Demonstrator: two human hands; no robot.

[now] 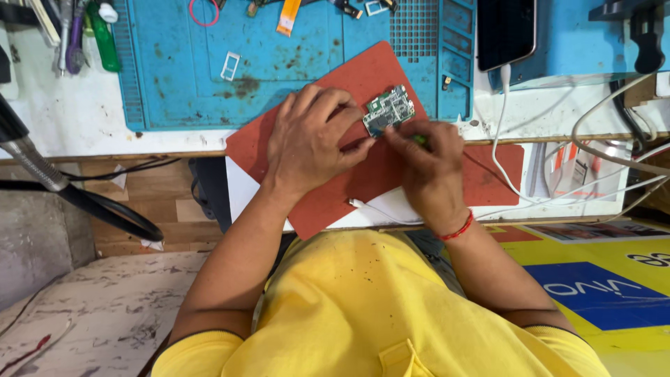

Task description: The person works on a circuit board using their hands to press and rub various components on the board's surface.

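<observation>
My left hand [313, 139] pinches a small green circuit board [389, 109] by its lower left edge, holding it over a red-brown mat [335, 192]. My right hand [426, 164] sits just right of the board, fingers closed around a thin tool with a green handle [419, 139], its tip at the board's lower edge. A red thread bracelet [458, 229] circles my right wrist. Both forearms reach out from my yellow shirt.
A blue work mat [181, 70] lies behind with small metal frames, an orange flex strip [287, 15] and tools at the far left. A dark phone [506, 31] with a white cable [501, 126] rests at the right. A flexible metal arm [35, 164] stands on the left.
</observation>
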